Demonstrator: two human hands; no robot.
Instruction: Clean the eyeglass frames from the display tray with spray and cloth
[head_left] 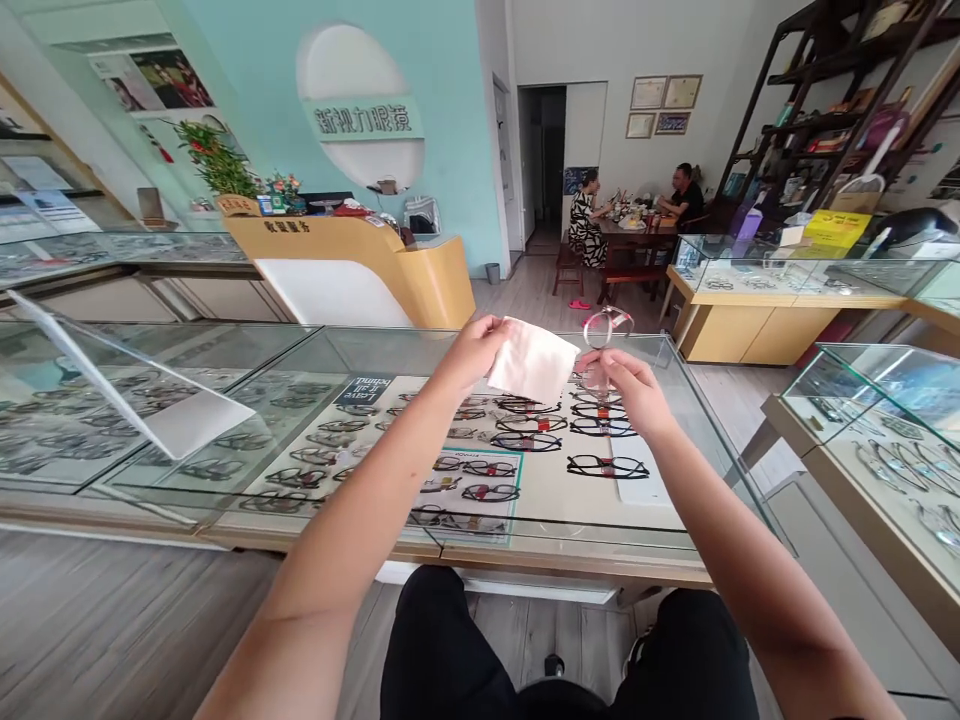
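My left hand [480, 352] pinches the upper left corner of a white cloth [534, 360], which hangs spread out above the glass display counter [637, 352]. To its right, my right hand [630, 385] is closed on a pair of eyeglasses [598, 328] with a clear, pinkish frame. One round lens stands up above the fingers and a reddish mark shows on the frame. The cloth's right edge comes close to the glasses; whether they touch I cannot tell. Under the glass top lie rows of dark-framed glasses [607, 467], several with red tags.
A clear slanted sign holder [135, 380] stands on the counter at left. Another display case [892, 430] is at right. Beyond are a wooden reception desk [337, 255] and two people seated at a table [630, 230]. My knees are against the counter's near side.
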